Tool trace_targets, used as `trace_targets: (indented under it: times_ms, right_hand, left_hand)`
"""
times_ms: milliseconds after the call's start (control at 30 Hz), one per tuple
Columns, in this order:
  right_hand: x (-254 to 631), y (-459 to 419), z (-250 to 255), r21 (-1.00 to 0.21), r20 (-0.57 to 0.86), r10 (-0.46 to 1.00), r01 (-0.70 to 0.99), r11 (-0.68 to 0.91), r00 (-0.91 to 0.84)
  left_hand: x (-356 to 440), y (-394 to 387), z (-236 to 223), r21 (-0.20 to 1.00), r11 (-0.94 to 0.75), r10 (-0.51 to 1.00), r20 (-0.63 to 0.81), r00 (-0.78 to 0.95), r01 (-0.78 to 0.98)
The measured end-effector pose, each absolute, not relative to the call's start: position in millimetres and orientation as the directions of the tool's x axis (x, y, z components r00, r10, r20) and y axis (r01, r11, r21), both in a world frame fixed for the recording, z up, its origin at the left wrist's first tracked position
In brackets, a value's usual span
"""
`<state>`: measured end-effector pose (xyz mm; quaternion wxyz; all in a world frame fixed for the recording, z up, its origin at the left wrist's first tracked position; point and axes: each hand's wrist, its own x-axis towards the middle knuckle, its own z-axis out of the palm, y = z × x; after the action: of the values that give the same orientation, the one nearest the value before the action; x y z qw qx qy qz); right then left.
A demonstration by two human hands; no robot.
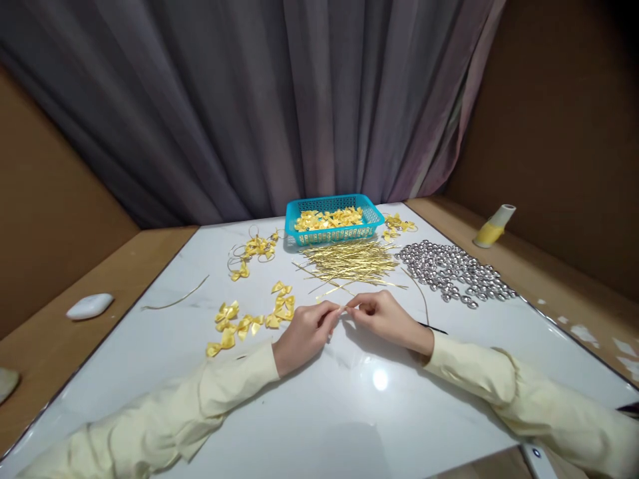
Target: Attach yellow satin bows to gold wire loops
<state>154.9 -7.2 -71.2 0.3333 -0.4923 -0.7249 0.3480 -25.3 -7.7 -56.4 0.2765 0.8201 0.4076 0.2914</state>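
Near the middle of the white table, my left hand [308, 330] and my right hand [388, 319] meet fingertip to fingertip. Both are closed in a pinch. Whatever lies between the fingertips is too small and covered to name. Just beyond them is a heap of thin gold strips [352, 261]. Several loose yellow satin bows [245, 324] lie to the left of my left hand. A thin cord [423, 293] curves on the table beside my right hand, and a slim black item [435, 328] shows partly behind my right wrist.
A blue plastic basket [335, 234] of yellow bows stands at the back. Silver oval pieces [454, 271] spread at the right. Bows with cord loops [259, 247] lie back left, near a single cord [177, 295]. A white cone with yellow thread [492, 228] stands far right.
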Motion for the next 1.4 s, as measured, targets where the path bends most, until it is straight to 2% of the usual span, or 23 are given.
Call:
trace_targets:
  times_ms: [133,367,433,500,633,833,1000,1133,1400]
  right_hand:
    - [154,-6,-73,-0.856,0.127,0.948,0.451,0.254,-0.292]
    - [152,-8,-74,-0.84,0.212,0.945,0.448,0.306,-0.247]
    - [151,-8,-73,-0.908,0.139,0.959,0.354,0.223,-0.248]
    - [148,-9,-71,-0.974,0.016,0.962,0.214,0.077,-0.273]
    - [145,-13,-66,-0.991,-0.123,0.941,-0.019,-0.136,-0.315]
    - [149,-14,-63,-0.869,-0.248,0.856,-0.286,-0.403,-0.454]
    - [151,-10,-65,-0.741,-0.291,0.73,-0.337,-0.581,-0.618]
    - [150,-10,-67,-0.708,-0.296,0.727,-0.369,-0.603,-0.62]
    - [148,-12,-67,-0.749,-0.248,0.809,-0.424,-0.509,-0.533]
  left_hand:
    - [-26,-8,-57,0.683,-0.515,0.824,0.229,0.517,0.518]
    - [-22,-10,-52,0.734,-0.458,0.833,0.157,0.53,0.502]
    - [-21,-10,-49,0.757,-0.431,0.843,0.144,0.518,0.491]
    - [-21,-10,-49,0.761,-0.432,0.844,0.15,0.516,0.484]
    - [-22,-10,-50,0.74,-0.466,0.832,0.18,0.525,0.485]
    - [-22,-12,-49,0.74,-0.478,0.828,0.2,0.524,0.473]
    - [-23,-12,-51,0.73,-0.497,0.821,0.22,0.527,0.469]
    - [-24,-12,-55,0.712,-0.523,0.81,0.244,0.533,0.468]
    - [-23,-13,-54,0.704,-0.529,0.803,0.235,0.547,0.474]
